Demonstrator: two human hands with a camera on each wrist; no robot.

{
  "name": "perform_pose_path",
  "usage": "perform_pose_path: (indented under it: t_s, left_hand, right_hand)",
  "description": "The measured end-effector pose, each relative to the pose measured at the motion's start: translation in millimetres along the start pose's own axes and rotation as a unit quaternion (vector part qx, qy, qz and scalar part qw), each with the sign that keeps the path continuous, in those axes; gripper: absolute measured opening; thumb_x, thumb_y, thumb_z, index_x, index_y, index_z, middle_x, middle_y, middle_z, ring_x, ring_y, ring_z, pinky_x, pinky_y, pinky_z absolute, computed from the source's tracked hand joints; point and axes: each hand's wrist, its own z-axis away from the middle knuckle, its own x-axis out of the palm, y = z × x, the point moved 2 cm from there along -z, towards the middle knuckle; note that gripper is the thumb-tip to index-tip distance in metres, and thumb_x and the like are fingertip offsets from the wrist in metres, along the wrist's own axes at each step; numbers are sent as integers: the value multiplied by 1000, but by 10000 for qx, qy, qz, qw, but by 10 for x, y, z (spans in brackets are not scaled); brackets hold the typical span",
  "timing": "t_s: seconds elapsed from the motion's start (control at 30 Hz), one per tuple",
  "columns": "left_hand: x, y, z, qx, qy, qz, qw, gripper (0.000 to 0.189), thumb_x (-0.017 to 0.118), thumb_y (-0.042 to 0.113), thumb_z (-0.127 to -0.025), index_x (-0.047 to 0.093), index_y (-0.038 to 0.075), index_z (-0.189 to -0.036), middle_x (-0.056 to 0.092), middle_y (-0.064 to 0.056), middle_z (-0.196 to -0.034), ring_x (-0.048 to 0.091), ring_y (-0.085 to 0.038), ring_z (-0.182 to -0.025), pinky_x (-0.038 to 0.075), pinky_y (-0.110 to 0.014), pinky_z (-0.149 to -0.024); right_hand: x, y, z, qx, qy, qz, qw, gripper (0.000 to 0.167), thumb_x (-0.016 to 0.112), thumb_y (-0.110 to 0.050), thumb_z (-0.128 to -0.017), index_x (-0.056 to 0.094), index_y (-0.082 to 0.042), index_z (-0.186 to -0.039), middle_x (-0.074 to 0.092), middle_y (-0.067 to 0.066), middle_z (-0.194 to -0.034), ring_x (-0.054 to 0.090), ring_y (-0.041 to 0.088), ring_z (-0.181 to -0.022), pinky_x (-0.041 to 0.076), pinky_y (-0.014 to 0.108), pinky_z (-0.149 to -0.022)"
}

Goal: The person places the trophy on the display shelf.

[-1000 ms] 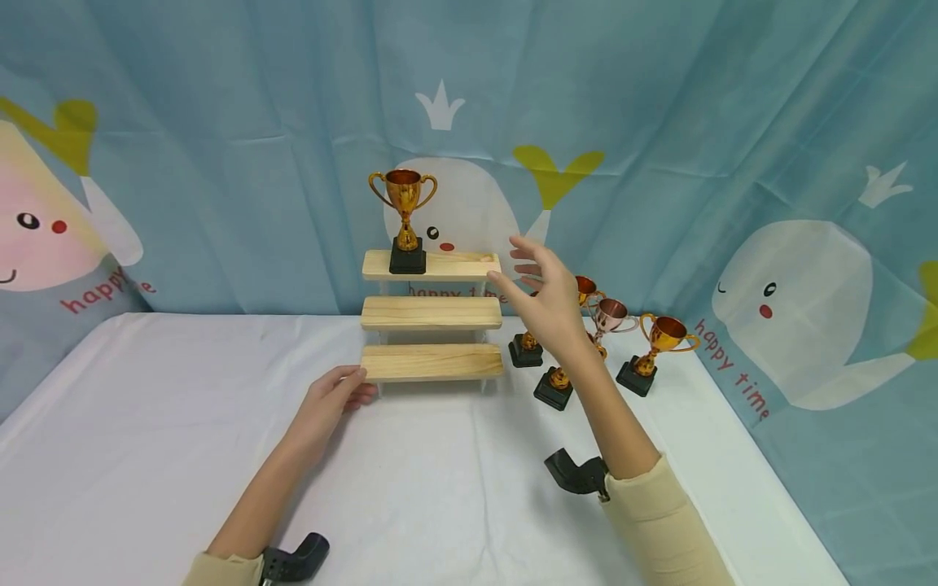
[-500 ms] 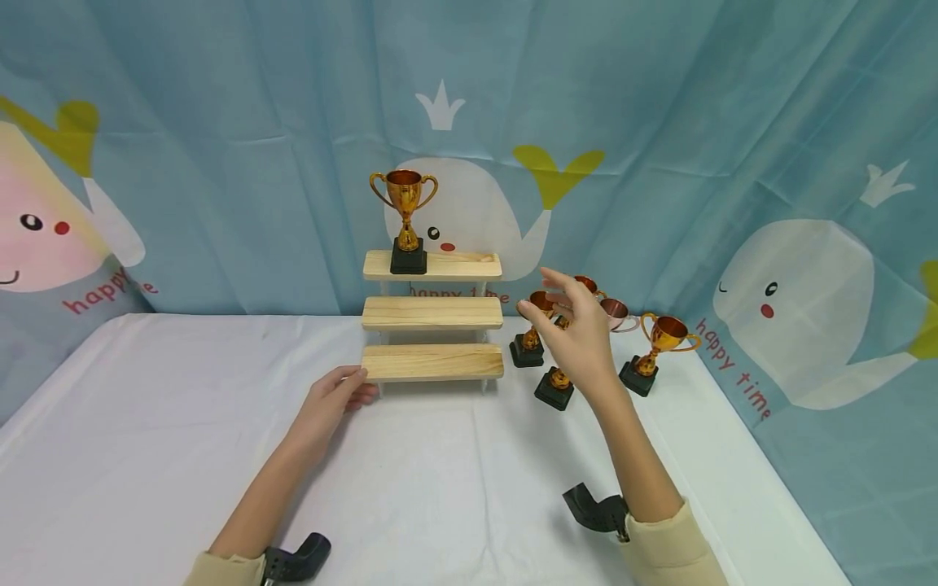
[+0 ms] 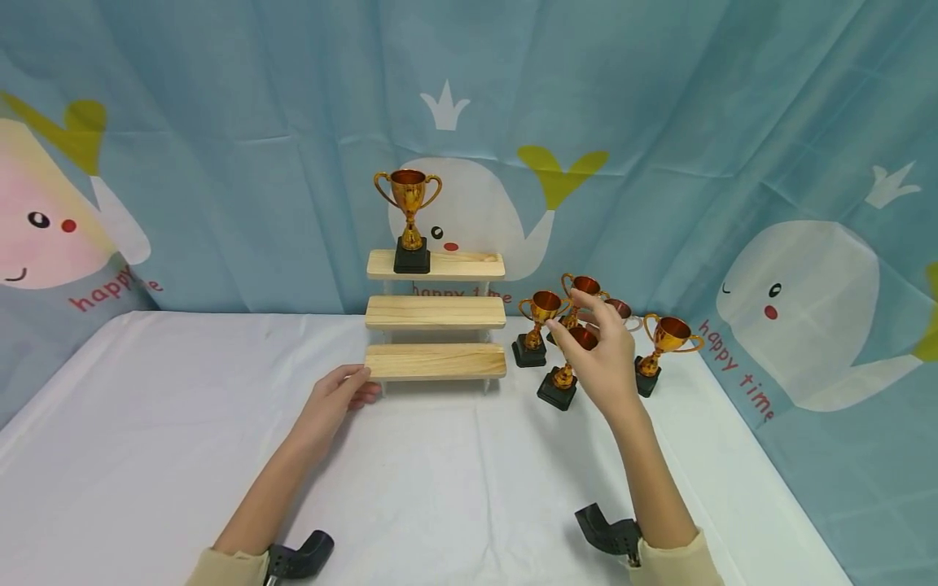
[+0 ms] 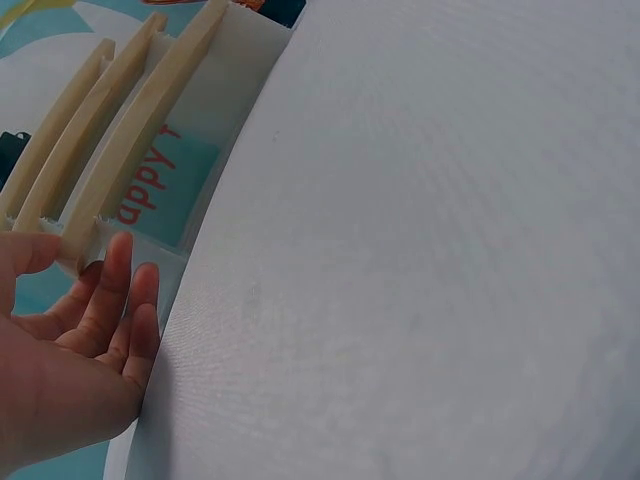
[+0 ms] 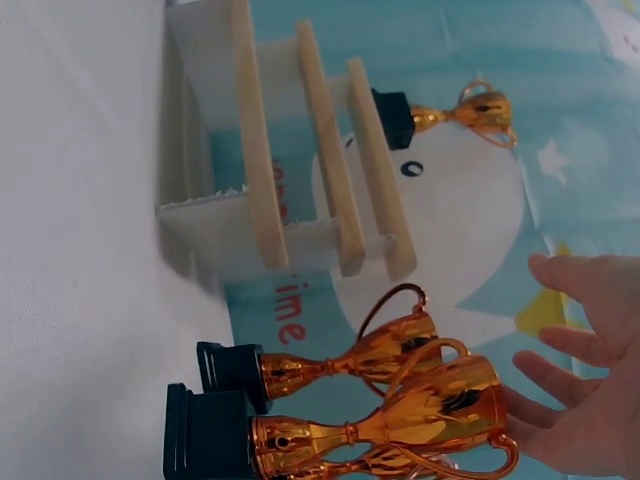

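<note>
A three-tier wooden display stand (image 3: 436,314) stands against the curtain, one gold trophy cup (image 3: 409,199) upright on its top tier. My left hand (image 3: 333,400) holds the left end of the lowest tier; in the left wrist view its thumb lies against the board (image 4: 140,135) and its fingers reach round the end. My right hand (image 3: 610,358) hovers over the group of trophies, thumb and fingers apart and holding nothing. Nearest to it is the front gold trophy (image 3: 558,392), partly covered by the hand. In the right wrist view the fingers are right by that trophy's cup (image 5: 440,405).
Another gold trophy (image 3: 533,338) stands left of the front one, with a gold trophy (image 3: 585,285) and a pinkish one (image 3: 620,308) behind. One more gold trophy (image 3: 668,332) is at far right. A blue printed curtain (image 3: 293,203) backs the white-covered table (image 3: 432,480).
My right hand has drawn back from beside the top tier, moving right and down to the trophies, its thumb and fingers closer together. My left hand stays on the stand.
</note>
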Motion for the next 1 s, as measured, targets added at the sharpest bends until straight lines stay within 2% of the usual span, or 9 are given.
perform_pose_path:
  t_s: [0.23,0.4,0.77,0.83,1.0]
  left_hand:
    - [10,-5,-6,24,36,43,10000,43,49,25,-114,52,-8,-141,74,-6,-107,64,-5,-93,51,-18,-85]
    - [11,0,3,73,34,32,10000,42,49,24,-114,52,-8,-140,73,-9,-110,64,-6,-94,51,-19,-86]
    - [9,6,7,30,62,19,10000,44,49,24,-114,50,-9,-143,73,-12,-112,64,-6,-94,51,-18,-85]
    - [11,8,10,26,62,11,10000,44,49,24,-114,50,-9,-143,73,-13,-113,64,-6,-94,51,-18,-86]
    - [6,11,15,28,66,-17,10000,43,49,24,-114,51,-9,-142,73,-13,-112,64,-6,-94,51,-18,-86]
  right_hand:
    - [-31,70,18,25,64,217,9997,58,77,-16,-99,54,-2,-150,57,21,-145,57,42,-131,44,56,-113]
    - [-41,136,28,139,65,357,9992,59,79,-15,-97,54,1,-149,58,24,-143,58,43,-129,46,54,-112]
    - [2,310,29,645,-74,649,9958,59,82,-17,-95,57,3,-144,59,24,-142,53,42,-131,44,56,-109]
    - [1,320,33,694,-81,691,9952,59,82,-17,-94,57,3,-144,60,25,-140,54,42,-131,46,56,-106]
    - [-13,331,33,795,-140,840,9932,59,84,-19,-92,58,1,-141,62,25,-135,60,39,-120,52,45,-85]
